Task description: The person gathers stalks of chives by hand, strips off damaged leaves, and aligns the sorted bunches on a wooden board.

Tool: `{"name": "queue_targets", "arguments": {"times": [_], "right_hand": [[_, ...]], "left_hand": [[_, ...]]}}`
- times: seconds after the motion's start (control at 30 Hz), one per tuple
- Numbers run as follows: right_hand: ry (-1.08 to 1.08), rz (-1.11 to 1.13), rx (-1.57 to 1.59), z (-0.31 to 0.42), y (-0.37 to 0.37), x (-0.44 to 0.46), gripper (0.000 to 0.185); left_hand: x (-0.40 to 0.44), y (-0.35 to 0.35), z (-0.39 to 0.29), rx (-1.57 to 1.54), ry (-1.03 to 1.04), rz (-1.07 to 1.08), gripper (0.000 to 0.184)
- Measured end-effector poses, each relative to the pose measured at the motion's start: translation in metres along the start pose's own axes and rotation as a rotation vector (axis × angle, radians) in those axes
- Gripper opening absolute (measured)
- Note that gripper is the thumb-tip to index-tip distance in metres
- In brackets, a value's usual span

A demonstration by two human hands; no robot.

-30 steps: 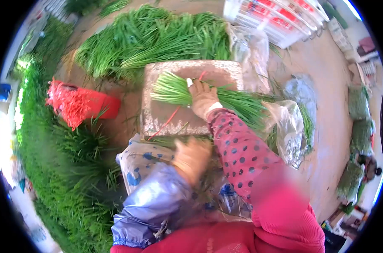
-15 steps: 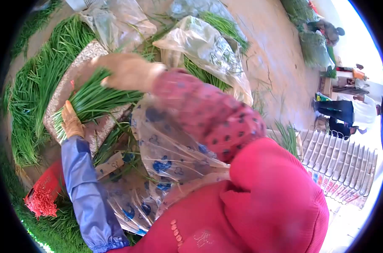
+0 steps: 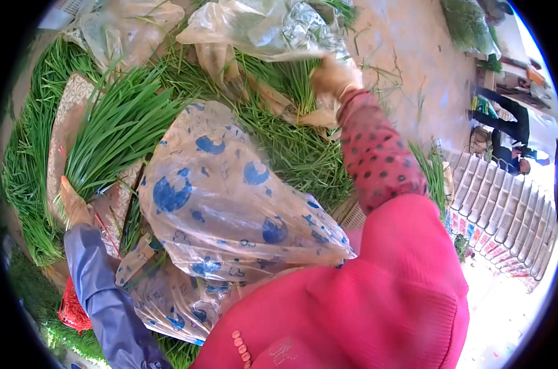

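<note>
My left hand (image 3: 76,204), in a glove or tan-coloured, is closed around the lower end of a bunch of garlic chives (image 3: 116,126). The long green leaves fan upward and to the right over a patterned board (image 3: 63,123). On the far side, my right hand (image 3: 337,77) is closed at the edge of loose chives (image 3: 300,83), beside a clear plastic sheet (image 3: 254,27); its fingertips are partly hidden and slightly blurred. Between my arms, a clear plastic apron with blue prints (image 3: 229,190) covers my lap.
More chives (image 3: 30,166) lie in a heap along the left, and cut leaves (image 3: 297,154) spread beyond my lap. Red ties (image 3: 75,307) sit by my left sleeve. Stacked plastic crates (image 3: 500,209) stand at right. A person in dark trousers (image 3: 506,117) is farther off.
My right hand has moved away from the bunch, rightward to the chives by the plastic sheet. My left hand still holds the bunch, now more upright and slightly lower left.
</note>
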State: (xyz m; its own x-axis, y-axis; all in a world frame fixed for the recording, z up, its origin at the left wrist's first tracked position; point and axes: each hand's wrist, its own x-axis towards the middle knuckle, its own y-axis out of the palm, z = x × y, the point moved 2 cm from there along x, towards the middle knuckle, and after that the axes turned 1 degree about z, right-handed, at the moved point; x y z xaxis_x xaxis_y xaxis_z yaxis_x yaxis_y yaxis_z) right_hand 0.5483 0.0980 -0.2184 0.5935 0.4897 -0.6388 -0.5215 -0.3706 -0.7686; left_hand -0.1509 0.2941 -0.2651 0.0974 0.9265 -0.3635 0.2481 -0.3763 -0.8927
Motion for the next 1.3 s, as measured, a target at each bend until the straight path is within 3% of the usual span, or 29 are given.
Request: {"name": "queue_targets", "arguments": {"times": [0.07,0.13,0.2,0.23,0.27,0.3,0.33,0.37,0.4,0.43,0.5,0.57,0.6,0.63,0.67,0.7,0.77,0.87,0.9,0.93,1.0,1.07,1.13,1.17,1.2,1.27,1.3], "right_hand": [[-0.139,-0.216,0.601,0.001,-0.039,0.008,0.042],[-0.356,-0.371,1.348,-0.031,-0.020,0.078,0.038],[-0.318,-0.307,1.324,-0.034,-0.021,0.081,0.035],[-0.249,-0.210,0.476,-0.032,-0.012,0.088,0.039],[-0.116,-0.125,0.182,-0.035,0.008,0.089,0.044],[-0.016,-0.012,-0.127,-0.039,0.027,0.091,0.049],[0.130,0.076,0.115,-0.049,0.061,0.086,0.055],[0.150,0.129,0.130,-0.065,0.097,0.100,0.066],[0.171,0.186,0.145,-0.076,0.125,0.111,0.077],[0.165,0.199,0.150,-0.071,0.133,0.103,0.077],[0.228,-0.046,0.304,-0.062,0.142,0.078,0.100],[0.229,-0.053,0.343,-0.062,0.161,0.087,0.107],[0.234,-0.074,0.381,-0.061,0.167,0.091,0.114],[0.267,-0.057,0.439,-0.051,0.164,0.085,0.112],[0.261,-0.046,0.434,-0.046,0.171,0.088,0.112],[0.271,-0.103,0.475,-0.043,0.177,0.091,0.111],[0.281,-0.142,0.508,-0.037,0.181,0.090,0.109],[0.318,-0.136,0.365,-0.030,0.169,0.089,0.106],[0.314,-0.119,0.361,-0.037,0.171,0.096,0.101],[0.313,-0.105,0.359,-0.042,0.169,0.101,0.097],[0.261,-0.111,0.209,-0.046,0.163,0.107,0.086],[0.218,-0.110,0.065,-0.054,0.151,0.108,0.076],[0.140,0.193,0.100,-0.073,0.134,0.113,0.061],[0.003,0.132,0.356,-0.092,0.138,0.116,0.049],[0.009,0.134,0.348,-0.102,0.132,0.120,0.049],[0.314,0.364,0.552,-0.116,0.124,0.127,0.044],[0.256,0.317,0.406,-0.103,0.108,0.117,0.042]], "left_hand": [[0.003,0.000,0.002,0.016,0.034,-0.027,0.090],[0.003,0.000,-0.007,-0.017,0.108,-0.091,0.079],[-0.008,-0.011,-0.035,-0.216,-0.086,-0.046,0.073],[-0.008,-0.010,-0.032,-0.242,-0.125,-0.046,0.071],[-0.008,-0.010,-0.027,-0.269,-0.164,-0.047,0.069],[-0.001,-0.004,0.001,-0.075,-0.090,-0.076,0.064],[0.003,-0.005,0.005,0.027,-0.054,-0.089,0.062],[0.006,-0.006,0.009,0.131,-0.019,-0.106,0.060],[0.007,-0.008,-0.004,-0.297,-0.170,-0.076,0.056],[0.001,-0.012,-0.027,-0.505,-0.244,-0.055,0.055],[-0.016,-0.019,-0.087,-0.756,-0.371,-0.101,0.051],[-0.017,-0.015,-0.063,-0.796,-0.426,-0.156,0.050],[-0.004,-0.010,-0.003,-0.334,-0.110,-0.187,0.050],[-0.001,-0.006,0.027,0.131,0.201,-0.201,0.050],[-0.003,-0.007,0.020,0.137,0.189,-0.197,0.050],[-0.007,-0.007,0.002,-0.105,0.048,-0.163,0.050],[-0.019,-0.008,-0.031,-0.263,-0.096,-0.147,0.051],[-0.020,-0.008,-0.034,-0.385,-0.140,-0.143,0.050],[-0.020,-0.016,-0.080,-0.720,-0.427,-0.139,0.051],[-0.022,-0.013,-0.075,-0.723,-0.436,-0.140,0.051],[-0.023,-0.008,-0.050,-0.580,-0.279,-0.149,0.052],[-0.019,-0.008,0.001,-0.040,0.052,-0.146,0.053],[-0.021,-0.013,-0.004,0.102,0.122,-0.116,0.075],[-0.023,-0.013,-0.011,0.146,0.135,-0.104,0.085],[-0.025,-0.014,-0.018,0.189,0.150,-0.093,0.095],[-0.029,-0.015,-0.029,0.310,0.226,-0.123,0.092],[-0.029,-0.018,-0.032,0.326,0.273,-0.117,0.091]]}}
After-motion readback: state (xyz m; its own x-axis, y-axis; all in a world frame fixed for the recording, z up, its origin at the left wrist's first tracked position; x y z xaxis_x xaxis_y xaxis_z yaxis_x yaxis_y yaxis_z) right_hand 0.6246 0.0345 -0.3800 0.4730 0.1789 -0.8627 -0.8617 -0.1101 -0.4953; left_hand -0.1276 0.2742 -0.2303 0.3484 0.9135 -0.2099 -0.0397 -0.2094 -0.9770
